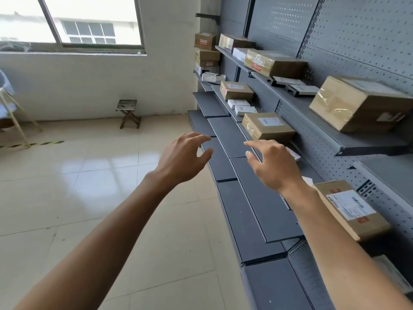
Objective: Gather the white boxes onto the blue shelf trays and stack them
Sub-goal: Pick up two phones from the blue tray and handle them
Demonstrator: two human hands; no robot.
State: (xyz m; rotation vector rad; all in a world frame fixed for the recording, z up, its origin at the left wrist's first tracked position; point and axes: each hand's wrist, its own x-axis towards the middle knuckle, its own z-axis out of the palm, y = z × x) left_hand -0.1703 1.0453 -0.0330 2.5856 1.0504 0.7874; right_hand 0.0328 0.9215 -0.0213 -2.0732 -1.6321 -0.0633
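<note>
My left hand [182, 158] and right hand [273, 165] reach out side by side over the dark blue-grey metal shelf trays [245, 215], fingers spread loosely, thumbs apart, both holding nothing. Just behind my right hand, a small flat white box [293, 154] peeks out, mostly hidden by the knuckles. To the right of my right wrist lies a brown cardboard parcel with a white label [350, 209]. Beyond my right fingertips sits a second taped cardboard parcel [267, 128], and past it two flat white boxes [241, 106] side by side. Far off to the left of my left hand, a small wooden folding stool [128, 113] stands on the pale tiled floor [89, 186]
</note>
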